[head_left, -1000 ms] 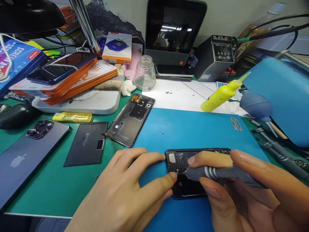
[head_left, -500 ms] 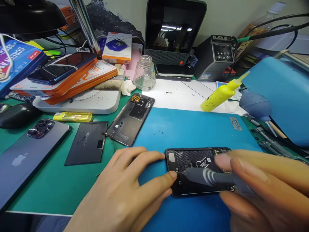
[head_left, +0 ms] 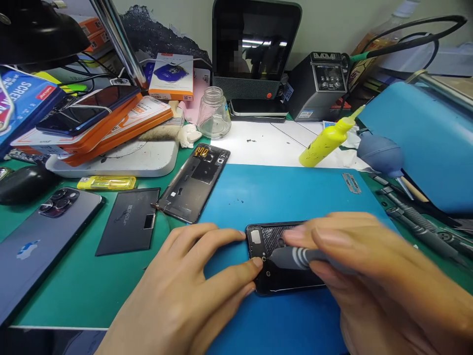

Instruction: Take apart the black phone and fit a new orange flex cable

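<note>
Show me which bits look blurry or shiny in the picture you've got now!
In the head view, the right hand is smeared, probably because it was moving, while the left hand looks sharper; also in the head view, white glare streaks across the dark screen.

Looking Down From the Head

Facing forward and down, hanging close over the left hand and right hand, taking in the surface broadly, reaching back to the wall.
</note>
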`<state>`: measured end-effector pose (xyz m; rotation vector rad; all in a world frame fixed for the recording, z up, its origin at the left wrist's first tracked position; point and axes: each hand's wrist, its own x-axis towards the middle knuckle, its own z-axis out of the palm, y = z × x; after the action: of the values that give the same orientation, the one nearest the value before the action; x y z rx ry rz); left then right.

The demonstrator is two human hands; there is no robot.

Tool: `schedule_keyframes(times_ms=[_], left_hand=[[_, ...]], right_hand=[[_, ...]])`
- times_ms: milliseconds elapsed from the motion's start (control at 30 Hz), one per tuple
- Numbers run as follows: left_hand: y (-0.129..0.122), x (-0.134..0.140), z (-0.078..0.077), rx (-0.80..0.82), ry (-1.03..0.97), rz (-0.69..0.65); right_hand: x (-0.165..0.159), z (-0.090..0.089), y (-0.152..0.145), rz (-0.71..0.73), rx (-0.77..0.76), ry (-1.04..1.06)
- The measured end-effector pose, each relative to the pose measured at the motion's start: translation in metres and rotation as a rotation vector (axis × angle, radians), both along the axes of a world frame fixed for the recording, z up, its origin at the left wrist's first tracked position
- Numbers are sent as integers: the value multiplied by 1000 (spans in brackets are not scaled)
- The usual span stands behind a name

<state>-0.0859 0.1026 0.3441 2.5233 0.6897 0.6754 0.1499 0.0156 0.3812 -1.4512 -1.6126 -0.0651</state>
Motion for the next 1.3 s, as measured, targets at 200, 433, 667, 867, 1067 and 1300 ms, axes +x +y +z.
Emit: schedule_keyframes(times_ms=[200, 433, 667, 867, 1067, 1300], left_hand=[[-3, 0, -1, -16, -7, 2], [1, -2, 2, -2, 21, -39], [-2, -1, 0, -16, 6, -5], [-2, -3, 0, 5, 43, -16], [0, -4, -1, 11, 85, -49], [-1, -3, -3, -5, 63, -33]], right_hand=[[-6, -2, 5, 14, -17, 108], [2, 3, 7, 56, 78, -4], [3, -5, 8, 168, 116, -20], [-1, -9, 11, 208, 149, 16], [-6, -17, 11, 253, 87, 24], [-12, -25, 8, -51, 200, 450]])
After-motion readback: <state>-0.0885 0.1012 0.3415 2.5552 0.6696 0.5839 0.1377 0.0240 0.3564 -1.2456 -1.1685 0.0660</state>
